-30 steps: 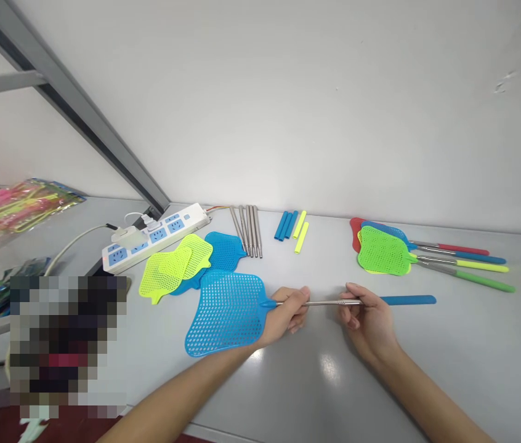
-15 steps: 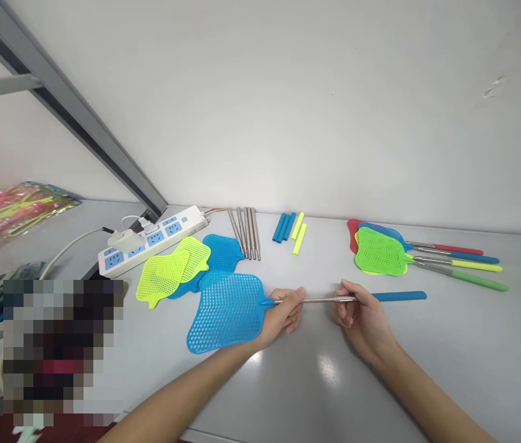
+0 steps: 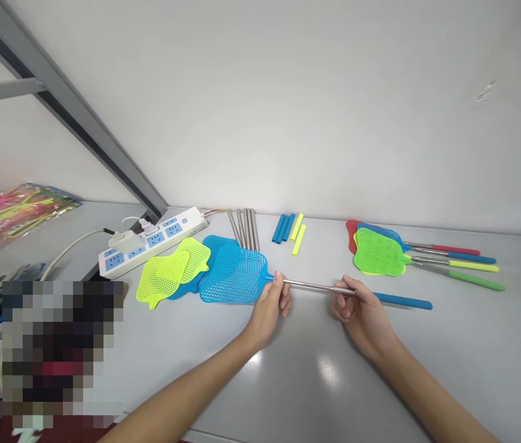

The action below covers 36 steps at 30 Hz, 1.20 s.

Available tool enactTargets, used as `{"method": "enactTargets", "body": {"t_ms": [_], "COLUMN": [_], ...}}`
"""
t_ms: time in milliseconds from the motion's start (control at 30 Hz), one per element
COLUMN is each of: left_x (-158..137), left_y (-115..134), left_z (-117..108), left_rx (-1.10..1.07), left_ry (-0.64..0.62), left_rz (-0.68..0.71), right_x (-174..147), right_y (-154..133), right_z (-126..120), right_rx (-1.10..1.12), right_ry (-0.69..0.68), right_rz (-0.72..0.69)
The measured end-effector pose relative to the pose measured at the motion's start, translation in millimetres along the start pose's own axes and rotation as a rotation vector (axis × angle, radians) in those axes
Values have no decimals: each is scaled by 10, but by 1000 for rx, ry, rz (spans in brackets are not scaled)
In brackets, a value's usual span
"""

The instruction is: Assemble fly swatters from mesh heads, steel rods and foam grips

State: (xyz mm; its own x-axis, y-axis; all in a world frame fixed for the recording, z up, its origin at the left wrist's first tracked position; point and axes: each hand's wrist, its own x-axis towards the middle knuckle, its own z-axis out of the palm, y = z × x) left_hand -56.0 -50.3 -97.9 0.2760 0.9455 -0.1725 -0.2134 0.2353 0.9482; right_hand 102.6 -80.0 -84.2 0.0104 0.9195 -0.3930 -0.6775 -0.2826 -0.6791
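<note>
A blue fly swatter [image 3: 237, 275] with a metal rod and blue grip is held between both hands above the table. My left hand [image 3: 270, 307] pinches the rod close to where the perforated head joins it. My right hand [image 3: 362, 307] is closed around the rod just ahead of the blue grip. Behind the swatter lie loose yellow swatter heads [image 3: 163, 277] and blue heads [image 3: 217, 246], the latter partly covered. Several metal rods [image 3: 249, 227] are lined up beyond them. Short blue sleeves [image 3: 283, 227] and yellow sleeves [image 3: 298, 240] rest to their right.
At the right lies a fanned stack of fly swatters with heads and grips, a green one [image 3: 380, 251] on top. A white power strip [image 3: 168, 234] with plugs and cables occupies the left. Bagged goods [image 3: 15, 209] sit beyond a metal frame [image 3: 80, 117]. A wall closes the back.
The swatter's head has turned and risen away from me, now overlapping the loose blue heads. My left hand has moved up and slightly left along the rod; my right hand stays nearly in place.
</note>
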Motion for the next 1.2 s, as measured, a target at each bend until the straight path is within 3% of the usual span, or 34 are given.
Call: {"method": "enactTargets", "body": {"t_ms": [267,600,833,1200], "left_x": [14,48,92,72], "left_y": [11,37,44,53], "left_z": [-14,-48,-46,100], "left_rx": [-173,-93,-63,-29], "left_ry": [45,77,215,262], "left_rz": [67,62,43,41], "right_x": [-38,-88,-86,-43], "right_y": [61,161,107,55], "right_z": [37,87,121,123], "right_rx": [5,36,4,103], "right_ry": [-10,-97,-80,234], "right_rz": [17,81,55,-43]}}
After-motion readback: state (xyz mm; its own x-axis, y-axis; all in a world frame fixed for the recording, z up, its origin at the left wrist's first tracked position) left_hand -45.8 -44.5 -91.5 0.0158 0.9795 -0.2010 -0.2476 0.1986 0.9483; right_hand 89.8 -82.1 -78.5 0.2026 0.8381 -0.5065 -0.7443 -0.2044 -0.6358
